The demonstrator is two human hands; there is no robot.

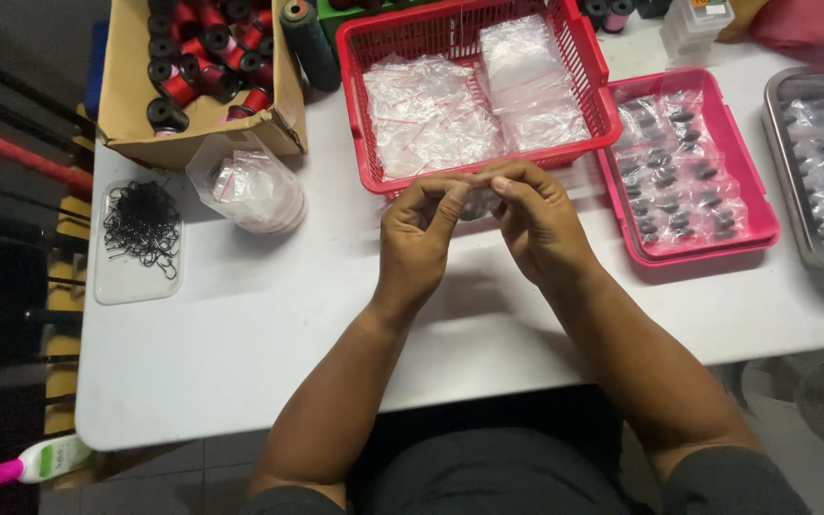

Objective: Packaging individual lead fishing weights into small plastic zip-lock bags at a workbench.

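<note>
My left hand (419,238) and my right hand (538,221) meet above the white table (240,324), just in front of the red basket (374,57). Between the fingertips of both hands I pinch a small clear plastic bag (477,202); most of it is hidden by my fingers. The red basket holds heaps of small clear zip bags (431,114). To the right of my right hand lies a pink tray (760,234) filled with bagged small dark pieces.
A cardboard box (131,105) of red and black thread spools stands at the back left. A clear bag (250,186) and a clear lid with black hooks (142,229) lie left. A metal tray (779,133) sits far right. A white bottle (40,463) lies below the table.
</note>
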